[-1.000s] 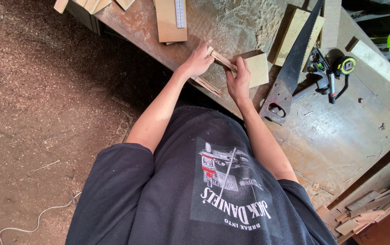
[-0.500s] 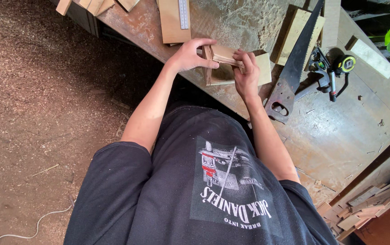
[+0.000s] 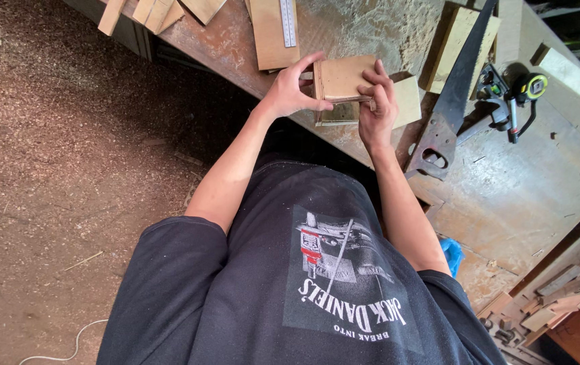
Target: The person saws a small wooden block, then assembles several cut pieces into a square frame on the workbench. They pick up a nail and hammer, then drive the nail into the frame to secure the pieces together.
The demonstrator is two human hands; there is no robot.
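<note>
Head view: left hand [image 3: 290,94] and right hand [image 3: 377,108] both clasp a small wooden block [image 3: 340,78] above the workbench [image 3: 506,196]; handsaw [image 3: 455,101] lies beside

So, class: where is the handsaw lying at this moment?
In the head view the handsaw lies on the workbench, just beyond the right hand, its blade running between a wooden board and a tape measure.

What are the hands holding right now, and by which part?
Both hold a small square wooden board: left hand on its left edge, right hand on its right edge.
</note>
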